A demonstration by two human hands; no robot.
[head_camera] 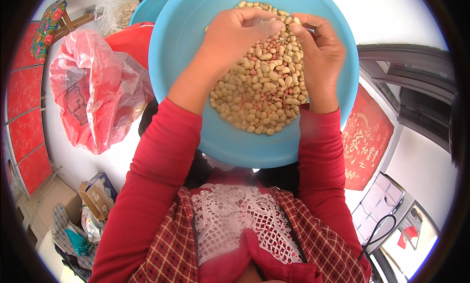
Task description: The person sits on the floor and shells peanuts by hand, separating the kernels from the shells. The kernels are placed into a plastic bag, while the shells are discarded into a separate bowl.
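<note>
A large light-blue plastic basin [176, 63] sits before me, holding a heap of unshelled peanuts [270, 85] with reddish shelled kernels [262, 97] scattered among them. Above the far part of the heap, my right hand [322, 50] pinches a peanut [296, 21] between thumb and fingers. My left hand [238, 33] is close by on the left, its thumb and index finger brought together. A small pale spot shows at those fingertips, but whether it is a piece of peanut or a nail is unclear. Both wrists are over the basin.
Left of the basin are a crumpled red plastic bag [97, 96], a red surface [134, 41] and a second blue basin [150, 6]. A folding stool with a floral seat [47, 30] and a cardboard box [96, 198] are farther left. A red printed mat [367, 140] lies right.
</note>
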